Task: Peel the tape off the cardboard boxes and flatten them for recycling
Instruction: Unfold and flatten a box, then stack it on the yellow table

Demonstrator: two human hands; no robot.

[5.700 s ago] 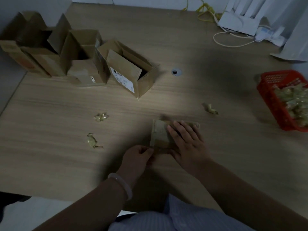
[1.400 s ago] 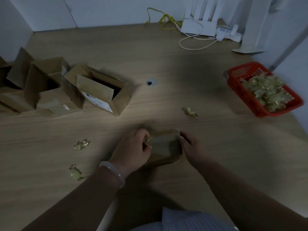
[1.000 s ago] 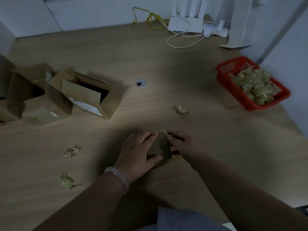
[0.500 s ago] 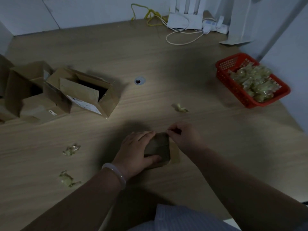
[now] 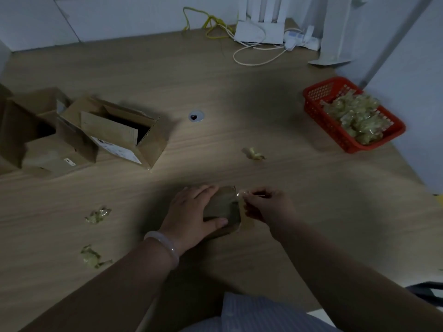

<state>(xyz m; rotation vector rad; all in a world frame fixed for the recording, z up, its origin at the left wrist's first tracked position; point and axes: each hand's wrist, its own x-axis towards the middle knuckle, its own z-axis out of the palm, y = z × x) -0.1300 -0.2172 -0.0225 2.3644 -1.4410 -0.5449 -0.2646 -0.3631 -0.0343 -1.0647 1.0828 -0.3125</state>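
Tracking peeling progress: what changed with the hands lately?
The left hand, earlier picking at the edge of the small brown cardboard box, now presses flat on it. The right hand, earlier flat on it, now pinches a clear tape strip and pulls it rightward. The open cardboard boxes, crumpled tape scraps and red plastic basket stayed put.

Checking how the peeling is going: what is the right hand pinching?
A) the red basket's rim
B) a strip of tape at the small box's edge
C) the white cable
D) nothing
B: the right hand pinches a shiny strip of tape at the edge of the small box, which the left hand presses down.
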